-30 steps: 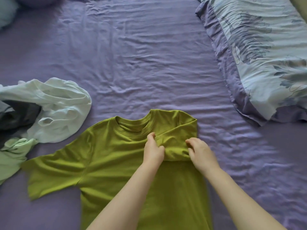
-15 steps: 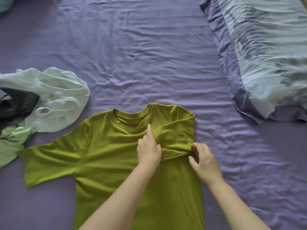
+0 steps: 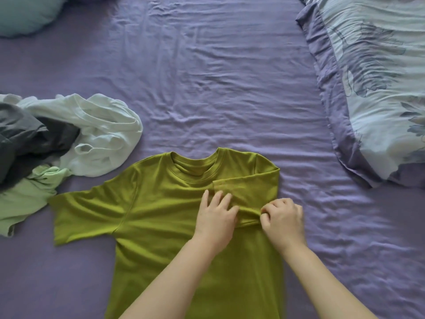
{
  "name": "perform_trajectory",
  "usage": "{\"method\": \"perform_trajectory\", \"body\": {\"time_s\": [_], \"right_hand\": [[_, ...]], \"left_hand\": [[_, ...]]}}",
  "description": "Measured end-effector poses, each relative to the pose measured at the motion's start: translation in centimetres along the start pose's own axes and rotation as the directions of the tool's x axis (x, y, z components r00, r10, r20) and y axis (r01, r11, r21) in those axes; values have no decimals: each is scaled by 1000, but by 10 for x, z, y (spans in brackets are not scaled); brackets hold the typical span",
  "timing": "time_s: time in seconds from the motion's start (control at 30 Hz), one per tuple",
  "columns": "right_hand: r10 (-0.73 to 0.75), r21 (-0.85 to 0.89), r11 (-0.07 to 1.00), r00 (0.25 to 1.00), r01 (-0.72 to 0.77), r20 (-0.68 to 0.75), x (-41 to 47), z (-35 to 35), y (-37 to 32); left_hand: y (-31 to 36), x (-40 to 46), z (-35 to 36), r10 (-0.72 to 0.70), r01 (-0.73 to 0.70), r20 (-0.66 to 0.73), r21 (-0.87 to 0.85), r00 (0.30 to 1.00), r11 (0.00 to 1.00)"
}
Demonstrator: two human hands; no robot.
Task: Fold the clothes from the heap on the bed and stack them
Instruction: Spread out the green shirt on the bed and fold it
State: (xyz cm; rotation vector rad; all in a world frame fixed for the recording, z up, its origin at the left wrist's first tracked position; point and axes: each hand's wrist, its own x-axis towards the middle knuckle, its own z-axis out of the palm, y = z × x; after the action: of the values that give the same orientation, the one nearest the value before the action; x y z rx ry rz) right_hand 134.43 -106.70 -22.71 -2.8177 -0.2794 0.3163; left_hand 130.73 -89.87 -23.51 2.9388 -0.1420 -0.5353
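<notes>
An olive-green T-shirt lies flat, neck away from me, on the purple sheet. Its right side and sleeve are folded inward over the chest. My left hand rests flat on the shirt with fingers spread, just left of the folded sleeve. My right hand pinches the lower edge of that folded sleeve with curled fingers. The left sleeve is spread out. The heap of white, dark grey and light green clothes sits at the left.
A floral blue-and-purple duvet covers the right side of the bed. A teal pillow lies at the top-left corner. Wrinkled purple sheet stretches beyond the shirt's neck.
My left hand has opened and spread flat on the shirt. My right hand has closed on the folded sleeve's lower edge. The view shifted slightly.
</notes>
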Motion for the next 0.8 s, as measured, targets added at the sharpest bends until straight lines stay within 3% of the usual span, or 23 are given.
{"method": "perform_trajectory", "body": {"time_s": [0.1,0.2,0.3,0.37,0.53,0.7,0.8], "right_hand": [[-141,13,990,990,141,6,36,0,-18],[-229,-130,952,927,278,298,73,5,-36],[-112,-268,922,857,278,503,98,10,-44],[-38,-297,935,884,196,466,108,10,-51],[-218,-227,937,952,266,215,131,20,-78],[-167,-225,956,979,189,115,151,27,-83],[-104,-88,990,993,109,50,160,26,-82]], "left_hand": [[-13,-10,8,-113,117,97,-42,989,992],[-37,-17,11,-203,214,139,-71,969,974],[-67,-19,5,-260,269,183,-24,948,963],[-86,-16,-4,-308,316,177,-17,935,949],[-137,10,-30,-441,439,-17,-69,897,896],[-176,48,-43,-408,410,-128,-9,904,912],[-184,68,-44,-374,375,-124,-21,919,927]]}}
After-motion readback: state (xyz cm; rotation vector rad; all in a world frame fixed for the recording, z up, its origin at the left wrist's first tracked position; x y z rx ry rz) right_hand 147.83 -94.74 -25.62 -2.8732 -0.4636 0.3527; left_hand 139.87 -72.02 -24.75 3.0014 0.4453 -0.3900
